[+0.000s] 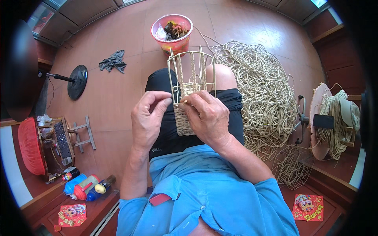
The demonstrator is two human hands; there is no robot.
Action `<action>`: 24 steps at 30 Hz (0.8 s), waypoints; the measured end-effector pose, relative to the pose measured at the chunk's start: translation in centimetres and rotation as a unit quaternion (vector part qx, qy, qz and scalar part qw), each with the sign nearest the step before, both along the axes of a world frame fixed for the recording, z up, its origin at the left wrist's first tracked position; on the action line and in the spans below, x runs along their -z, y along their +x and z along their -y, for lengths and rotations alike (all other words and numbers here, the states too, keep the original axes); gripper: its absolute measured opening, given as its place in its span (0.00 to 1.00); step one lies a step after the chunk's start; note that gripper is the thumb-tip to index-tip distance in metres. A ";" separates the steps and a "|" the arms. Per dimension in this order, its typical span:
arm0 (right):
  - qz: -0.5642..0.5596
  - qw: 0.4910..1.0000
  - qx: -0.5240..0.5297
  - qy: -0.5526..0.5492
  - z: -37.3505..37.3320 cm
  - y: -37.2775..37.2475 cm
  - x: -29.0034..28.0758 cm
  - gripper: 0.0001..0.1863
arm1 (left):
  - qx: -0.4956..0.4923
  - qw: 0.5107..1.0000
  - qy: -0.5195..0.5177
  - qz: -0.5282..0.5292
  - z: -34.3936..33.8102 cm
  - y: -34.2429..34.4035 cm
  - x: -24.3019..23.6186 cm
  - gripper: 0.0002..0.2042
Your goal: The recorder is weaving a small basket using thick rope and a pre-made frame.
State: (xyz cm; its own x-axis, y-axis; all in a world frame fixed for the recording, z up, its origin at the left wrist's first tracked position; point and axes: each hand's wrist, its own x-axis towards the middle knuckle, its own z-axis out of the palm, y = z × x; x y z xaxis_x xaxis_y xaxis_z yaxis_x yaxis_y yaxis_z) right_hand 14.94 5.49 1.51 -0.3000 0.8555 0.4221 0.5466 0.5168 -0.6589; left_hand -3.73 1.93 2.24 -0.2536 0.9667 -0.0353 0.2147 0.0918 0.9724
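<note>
Item: part-woven basket (pixel 183 122), cord over a wire frame. Location: on the person's lap (pixel 169 144), between the two hands. Condition: near wall closely woven; rods (pixel 169 76) at its far end largely uncovered.

Left hand (pixel 146 114): at the basket's left edge, thumb and forefinger tips nearly meeting, the other fingers curled; whether a strand lies between them cannot be told.

Right hand (pixel 208 116): over the basket's right side, fingers bent, thumb and forefinger closed on what looks like a cord strand (pixel 183 102) at the edge of the weave.

Stock: loose cord pile (pixel 267 94), right of the basket; wound cord (pixel 332 118), farther right of it. Also: red bucket (pixel 179 48), beyond the basket's far end.

Handling note, by judgement: weaving in hand. Draw each pass snug against the row below, with even tension so the rods do not bow inward. Brace the frame's edge with one hand while the other pulls. Keep the strand untwisted; coils in the pile could snag, so free some slack first.
</note>
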 end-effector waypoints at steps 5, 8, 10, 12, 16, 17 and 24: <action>0.003 1.000 -0.022 -0.005 -0.5 0.1 -0.4 0.05 | 0.034 0.990 0.069 -0.120 0.4 0.4 1.1 0.06; 0.031 0.999 -0.032 0.015 -0.9 0.2 -0.6 0.04 | 0.036 0.977 0.086 -0.189 0.3 0.7 1.0 0.04; 0.061 0.997 -0.036 0.029 -1.3 0.2 -0.6 0.04 | 0.048 0.958 0.117 -0.259 0.1 0.9 0.8 0.05; 0.090 0.994 -0.041 0.044 -1.6 0.1 -0.6 0.04 | 0.049 0.946 0.134 -0.289 0.0 1.0 0.6 0.05; 0.129 0.990 -0.055 0.014 -1.9 -0.2 -0.6 0.09 | 0.057 0.924 0.165 -0.340 0.0 1.3 0.6 0.05; 0.129 0.990 -0.059 -0.010 -1.9 -0.3 -0.7 0.12 | 0.052 0.923 0.166 -0.344 0.1 1.4 0.6 0.05; 0.110 0.985 -0.109 -0.076 -2.5 0.6 -1.4 0.35 | 0.066 0.943 0.130 -0.300 0.2 1.3 0.9 0.06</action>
